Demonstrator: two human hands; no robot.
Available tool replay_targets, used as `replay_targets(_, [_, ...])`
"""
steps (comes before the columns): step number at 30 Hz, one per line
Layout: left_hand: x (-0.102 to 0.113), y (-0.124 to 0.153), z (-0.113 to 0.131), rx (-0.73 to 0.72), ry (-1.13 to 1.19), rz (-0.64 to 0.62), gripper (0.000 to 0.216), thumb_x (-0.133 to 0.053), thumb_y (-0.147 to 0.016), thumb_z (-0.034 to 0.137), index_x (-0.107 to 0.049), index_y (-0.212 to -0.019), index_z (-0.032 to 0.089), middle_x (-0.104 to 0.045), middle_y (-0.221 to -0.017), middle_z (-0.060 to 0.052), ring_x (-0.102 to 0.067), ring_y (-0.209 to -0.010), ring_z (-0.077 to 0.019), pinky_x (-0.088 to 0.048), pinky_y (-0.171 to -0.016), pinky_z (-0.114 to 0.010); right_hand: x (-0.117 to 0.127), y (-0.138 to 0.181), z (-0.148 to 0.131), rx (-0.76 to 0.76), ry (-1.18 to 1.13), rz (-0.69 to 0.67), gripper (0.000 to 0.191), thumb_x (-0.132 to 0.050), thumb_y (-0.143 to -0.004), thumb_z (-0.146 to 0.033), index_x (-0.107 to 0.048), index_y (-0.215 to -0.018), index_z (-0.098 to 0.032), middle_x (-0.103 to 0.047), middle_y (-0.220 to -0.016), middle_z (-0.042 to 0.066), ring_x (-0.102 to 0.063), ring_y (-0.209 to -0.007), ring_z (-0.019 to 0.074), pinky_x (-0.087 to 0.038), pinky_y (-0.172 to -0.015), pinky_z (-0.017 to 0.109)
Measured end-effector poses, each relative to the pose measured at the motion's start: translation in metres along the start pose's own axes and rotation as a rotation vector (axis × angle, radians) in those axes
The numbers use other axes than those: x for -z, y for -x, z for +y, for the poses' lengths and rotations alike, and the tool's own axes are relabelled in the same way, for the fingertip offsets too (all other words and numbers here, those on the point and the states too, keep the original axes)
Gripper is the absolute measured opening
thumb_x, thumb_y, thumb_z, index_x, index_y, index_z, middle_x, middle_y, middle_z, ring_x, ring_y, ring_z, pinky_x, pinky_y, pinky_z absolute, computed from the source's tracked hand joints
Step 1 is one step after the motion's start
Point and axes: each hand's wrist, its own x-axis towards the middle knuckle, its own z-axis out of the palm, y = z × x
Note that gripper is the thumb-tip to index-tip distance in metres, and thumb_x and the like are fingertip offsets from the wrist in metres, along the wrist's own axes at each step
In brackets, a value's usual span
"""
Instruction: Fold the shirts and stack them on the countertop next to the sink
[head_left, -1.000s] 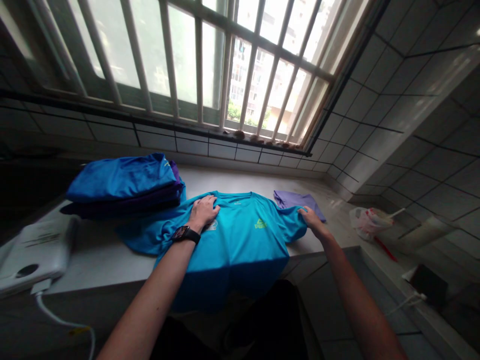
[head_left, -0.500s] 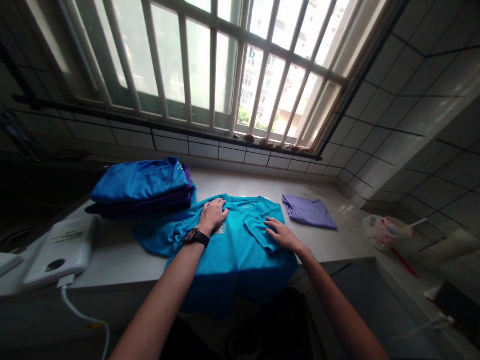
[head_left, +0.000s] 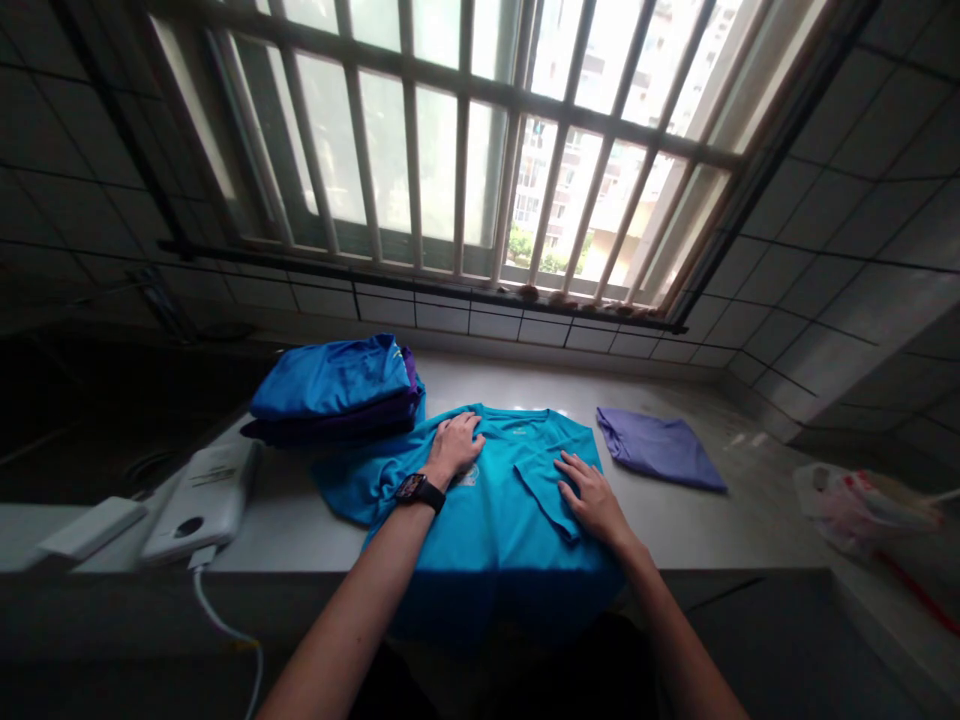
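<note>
A turquoise T-shirt (head_left: 517,540) lies spread on the counter, its lower part hanging over the front edge. Its right sleeve is folded inward across the chest, while the left one stretches out flat. My left hand (head_left: 454,445) rests flat on the shirt near the shoulder and collar, partly covering a pale printed logo. On the folded sleeve, my right hand (head_left: 591,492) lies with its fingers spread. Neither hand grips the cloth visibly. A black watch (head_left: 420,490) is on my left wrist.
Folded blue and dark purple clothes (head_left: 334,385) are stacked at the left. A folded lavender cloth (head_left: 660,447) lies to the right. A white power bank (head_left: 199,505) with a cable sits near the front edge. A plastic bag (head_left: 847,505) is far right, below the barred window (head_left: 450,150).
The camera view has shifted, so everything appears further right and slightly lower. Both hands stay in about the same places on the T-shirt, which looks unchanged.
</note>
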Motion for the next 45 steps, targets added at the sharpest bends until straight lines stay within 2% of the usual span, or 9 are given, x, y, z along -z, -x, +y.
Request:
replay_targets(10, [0.000,-0.003,-0.003,-0.018,-0.016,-0.012,0.044,-0.050,-0.093,0.026,-0.062,-0.135,0.017,-0.060,-0.146,-0.013,-0.054,-0.137,-0.0244,-0.038,-0.117,-0.037,-0.003,-0.002,0.000,-0.012,-0.012,0.021,0.045,-0.050,-0.097,-0.031,-0.062,-0.140,-0.028,-0.052,-0.154,0.007,-0.044,-0.145,0.0276,-0.031,-0.122,0.056])
replay_targets(16, [0.001,-0.005,-0.003,-0.014,-0.051,-0.026,0.044,-0.050,-0.093,0.026,-0.062,-0.135,0.018,-0.060,-0.147,-0.012,-0.053,-0.138,-0.0238,-0.038,-0.117,-0.036,-0.002,-0.004,-0.008,-0.056,0.098,-0.042,0.051,-0.044,-0.100,-0.031,-0.053,-0.150,-0.022,-0.041,-0.162,0.008,-0.035,-0.151,0.0277,-0.027,-0.123,0.054])
replay_targets(21, [0.001,-0.002,-0.002,-0.022,-0.082,-0.033,0.045,-0.050,-0.095,0.030,-0.062,-0.136,0.018,-0.057,-0.149,-0.012,-0.052,-0.140,-0.0224,-0.037,-0.118,-0.034,-0.004,-0.023,-0.019,-0.121,0.211,-0.123,0.057,-0.043,-0.101,-0.034,-0.042,-0.157,-0.022,-0.030,-0.166,0.011,-0.027,-0.154,0.0320,-0.025,-0.122,0.060])
replay_targets(25, [0.002,0.002,-0.003,-0.046,-0.093,-0.018,0.044,-0.052,-0.095,0.031,-0.063,-0.135,0.018,-0.056,-0.150,-0.012,-0.051,-0.141,-0.0223,-0.036,-0.119,-0.034,-0.007,-0.036,-0.029,-0.156,0.256,-0.071,0.058,-0.039,-0.103,-0.037,-0.040,-0.158,-0.020,-0.030,-0.166,0.014,-0.027,-0.153,0.0369,-0.023,-0.119,0.066])
replay_targets(32, [0.002,0.003,-0.003,-0.053,-0.091,-0.008,0.043,-0.052,-0.094,0.030,-0.064,-0.133,0.016,-0.059,-0.147,-0.013,-0.055,-0.137,-0.0261,-0.040,-0.116,-0.036,-0.002,-0.036,-0.038,-0.214,0.284,-0.147,0.062,-0.028,-0.104,-0.043,-0.030,-0.162,-0.019,-0.021,-0.170,0.008,-0.019,-0.156,0.0320,-0.019,-0.123,0.059])
replay_targets(39, [0.005,0.004,-0.007,-0.102,-0.068,0.033,0.033,-0.051,-0.092,0.030,-0.071,-0.115,0.017,-0.069,-0.125,-0.013,-0.065,-0.115,-0.0273,-0.049,-0.103,-0.037,-0.001,-0.038,-0.039,-0.230,0.283,-0.171,0.064,-0.024,-0.104,-0.045,-0.026,-0.163,-0.020,-0.018,-0.171,0.006,-0.016,-0.157,0.0302,-0.016,-0.124,0.058])
replay_targets(45, [0.006,0.007,-0.008,-0.118,-0.074,0.005,0.034,-0.051,-0.092,0.029,-0.074,-0.115,0.019,-0.069,-0.129,-0.011,-0.065,-0.117,-0.0263,-0.048,-0.105,-0.036,-0.002,-0.038,-0.039,-0.241,0.291,-0.168,0.063,-0.024,-0.104,-0.045,-0.028,-0.163,-0.021,-0.019,-0.171,0.005,-0.017,-0.157,0.0291,-0.017,-0.123,0.057])
